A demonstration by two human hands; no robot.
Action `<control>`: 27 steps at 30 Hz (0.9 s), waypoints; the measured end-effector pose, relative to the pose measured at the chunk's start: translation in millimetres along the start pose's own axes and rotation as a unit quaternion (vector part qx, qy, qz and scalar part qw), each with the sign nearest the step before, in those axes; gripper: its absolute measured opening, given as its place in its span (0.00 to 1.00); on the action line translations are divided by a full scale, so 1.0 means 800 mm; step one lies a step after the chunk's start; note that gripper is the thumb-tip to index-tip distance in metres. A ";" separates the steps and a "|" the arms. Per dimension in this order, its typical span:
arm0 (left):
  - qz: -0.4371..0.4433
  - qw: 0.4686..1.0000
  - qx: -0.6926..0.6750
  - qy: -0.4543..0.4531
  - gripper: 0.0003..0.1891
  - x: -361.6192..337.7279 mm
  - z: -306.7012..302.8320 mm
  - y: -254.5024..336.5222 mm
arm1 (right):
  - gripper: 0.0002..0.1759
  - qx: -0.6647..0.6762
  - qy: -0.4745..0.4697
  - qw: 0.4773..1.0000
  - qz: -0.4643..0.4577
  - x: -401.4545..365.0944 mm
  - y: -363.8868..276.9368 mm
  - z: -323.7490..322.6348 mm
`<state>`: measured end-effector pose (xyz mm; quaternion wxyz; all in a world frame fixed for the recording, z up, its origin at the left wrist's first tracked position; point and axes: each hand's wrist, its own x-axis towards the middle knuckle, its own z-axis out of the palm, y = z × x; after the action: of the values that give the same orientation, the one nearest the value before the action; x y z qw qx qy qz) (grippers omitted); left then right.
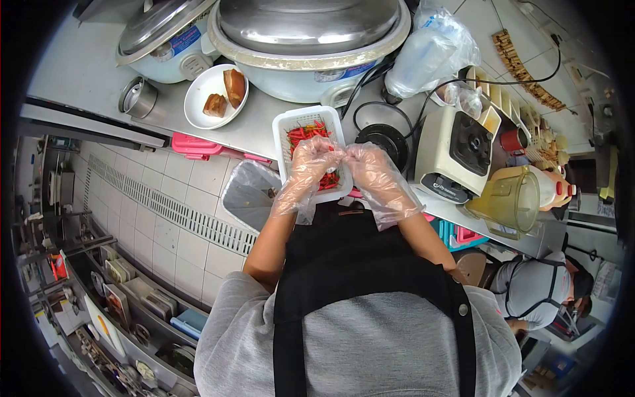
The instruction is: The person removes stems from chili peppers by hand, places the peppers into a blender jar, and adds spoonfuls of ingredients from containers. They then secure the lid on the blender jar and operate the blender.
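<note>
A white plastic basket (281, 126) holding red chillies (306, 131) stands at the counter's front edge. Both hands wear clear plastic gloves. Over the basket, my left hand (307, 165) has its fingers bent and pinched together. My right hand (372, 169) meets it fingertip to fingertip at the basket's right rim, its fingers also closed. Whatever is between the fingertips is too small to make out. Some chillies show below my left hand, and the rest of the basket's inside is partly hidden by it.
Large cookers (284, 73) line the back. A white bowl (196, 99) with brown pieces and a metal cup (138, 98) stand left. On the right are a blender base (440, 149) and jug (512, 202). Below sits a lined bin (248, 192); a person (539, 288) is at lower right.
</note>
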<state>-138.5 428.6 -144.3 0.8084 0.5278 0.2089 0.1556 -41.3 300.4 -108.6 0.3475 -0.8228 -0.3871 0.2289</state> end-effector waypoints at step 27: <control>0.003 0.801 0.551 0.234 0.20 0.065 -0.033 -0.034 | 0.08 0.624 0.195 0.754 0.062 -0.038 0.050 -0.028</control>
<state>-106.3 463.3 -187.4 0.3072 0.8325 0.4407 0.1357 -25.7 248.7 -120.5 0.8368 -0.4720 -0.0305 0.2756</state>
